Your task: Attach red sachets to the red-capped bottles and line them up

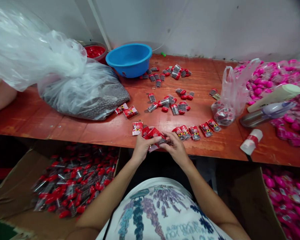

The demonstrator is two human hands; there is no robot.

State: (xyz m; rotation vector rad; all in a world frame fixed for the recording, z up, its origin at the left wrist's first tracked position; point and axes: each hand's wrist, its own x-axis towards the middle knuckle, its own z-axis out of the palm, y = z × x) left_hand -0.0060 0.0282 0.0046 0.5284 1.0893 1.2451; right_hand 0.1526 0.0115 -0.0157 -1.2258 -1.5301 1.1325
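My left hand pinches a small red printed packet at the table's front edge, thumb laid across it. At the packet's right side, the curled fingers of my right hand close on its dark lower part; they partly hide it. Just left of my hands lies a red and pink packet. To their right, several red packets with dark contents form a row along the edge. Beyond my hands are scattered small clear bottles with red caps and dark contents.
A plastic bag of dark beads sits at left, near a blue basin. At right are a knotted plastic bag, a white roll and heaped pink-capped items. Cardboard boxes stand below the table.
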